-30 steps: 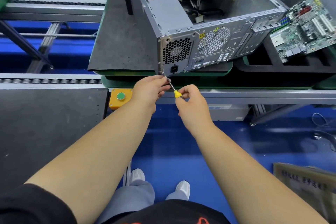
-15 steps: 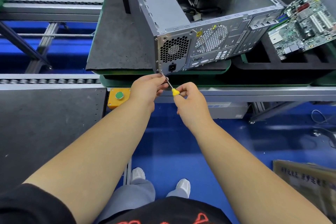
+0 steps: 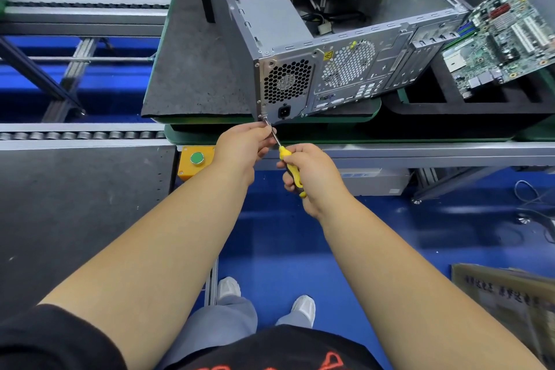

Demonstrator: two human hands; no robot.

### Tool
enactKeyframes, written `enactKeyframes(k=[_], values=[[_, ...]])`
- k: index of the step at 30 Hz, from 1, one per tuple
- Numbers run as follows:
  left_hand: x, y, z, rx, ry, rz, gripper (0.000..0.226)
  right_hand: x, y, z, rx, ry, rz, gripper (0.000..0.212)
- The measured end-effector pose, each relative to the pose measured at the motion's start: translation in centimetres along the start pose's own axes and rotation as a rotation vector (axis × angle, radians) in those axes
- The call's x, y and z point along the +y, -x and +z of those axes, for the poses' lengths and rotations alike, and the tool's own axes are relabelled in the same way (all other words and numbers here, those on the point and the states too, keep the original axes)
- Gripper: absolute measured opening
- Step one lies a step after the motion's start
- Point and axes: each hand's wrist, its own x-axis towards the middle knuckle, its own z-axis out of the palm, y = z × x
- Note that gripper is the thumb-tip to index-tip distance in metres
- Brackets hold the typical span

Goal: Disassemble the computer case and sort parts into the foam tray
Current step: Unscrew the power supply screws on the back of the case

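Grey speckled worktop (image 3: 75,219) at left, roller conveyor rail (image 3: 81,135) behind it, blue floor (image 3: 300,237) below. Orange box with green button (image 3: 196,158) on bench edge. Left hand (image 3: 243,149) pinches screwdriver shaft near lower rear corner of computer case (image 3: 330,48). Case lies open on dark mat (image 3: 192,75), side panel off. Right hand (image 3: 312,173) grips yellow screwdriver (image 3: 289,167) handle. Black foam tray (image 3: 450,105) at right holds motherboard (image 3: 504,42), tilted. Cardboard piece (image 3: 504,294) on floor at far right.

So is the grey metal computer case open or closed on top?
Open: the grey metal computer case has no upper panel, leaving its loose cables visible inside.
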Motion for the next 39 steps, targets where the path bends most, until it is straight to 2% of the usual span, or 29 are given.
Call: enactKeyframes(k=[3,5,7,11,14,18,22,28,30,34,36,39], values=[[0.6,0.1,0.7,0.024,-0.061,-0.118,0.010,-0.3,0.1,0.2,-0.128,-0.341,0.193,0.024],[0.6,0.1,0.8,0.023,-0.089,-0.160,0.013,-0.5,0.1,0.3,-0.223,-0.409,0.253,0.030],[0.5,0.1,0.5,0.007,-0.082,-0.140,0.014,-0.7,0.1,0.5,-0.245,-0.387,0.256,0.029],[0.5,0.4,0.3,-0.012,-0.075,-0.103,0.012,-1.3,0.3,0.9,-0.127,-0.132,0.209,0.031],[0.6,0.6,0.5,-0.024,-0.117,-0.078,0.019,-1.9,0.3,1.5,-0.046,0.057,0.204,0.034],[0.7,1.0,0.6,-0.030,-0.166,-0.049,0.023,-2.6,0.5,2.0,0.014,0.175,0.269,0.029],[0.9,1.1,0.7,-0.025,-0.156,-0.026,0.022,-2.9,0.6,2.3,0.043,0.261,0.245,0.024],[0.9,1.1,0.8,0.005,-0.155,-0.034,0.021,-3.3,0.6,2.1,-0.029,0.713,0.051,0.024],[1.0,1.0,0.9,0.007,-0.159,-0.047,0.022,-3.5,0.1,2.2,-0.048,0.782,0.078,0.023],[0.9,1.0,0.8,-0.001,-0.166,-0.040,0.020,-3.7,-1.0,2.8,-0.055,0.885,0.163,0.006],[0.8,0.9,0.6,-0.015,-0.154,-0.029,0.015,-2.8,-0.9,2.6,-0.017,0.945,0.061,0.009],[0.7,0.8,0.5,-0.039,-0.121,-0.026,0.008,-1.1,0.3,2.0,0.126,1.097,-0.226,0.008]])
